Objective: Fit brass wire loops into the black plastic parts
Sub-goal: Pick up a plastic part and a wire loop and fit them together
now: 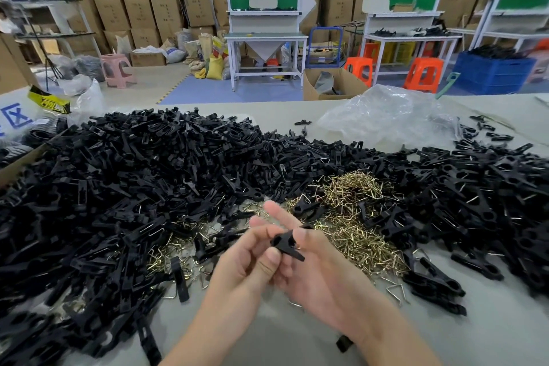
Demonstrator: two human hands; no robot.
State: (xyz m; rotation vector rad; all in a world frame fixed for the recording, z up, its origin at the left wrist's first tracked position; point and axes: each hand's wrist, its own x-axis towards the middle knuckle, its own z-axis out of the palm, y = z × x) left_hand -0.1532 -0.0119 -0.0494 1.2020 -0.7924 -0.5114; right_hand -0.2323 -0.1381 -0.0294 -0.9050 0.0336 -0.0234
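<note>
I see both hands meeting just above the near middle of the grey table [297, 336], sharing one black part [286, 244]. The left hand [243, 258] has its fingers curled and pinches the part, with the thumb pressed on its near end. The right hand [323, 276] lies palm up with its fingers reaching mostly straight behind the part and touching it (whether a wire already sits in it, I cannot tell). Just beyond the hands and to their right lies a heap of brass wire loops [350, 217]. Around that heap, a big pile of black parts [148, 172] runs from far left to far right. A crumpled clear plastic bag [386, 119] sits at the far right.
</note>
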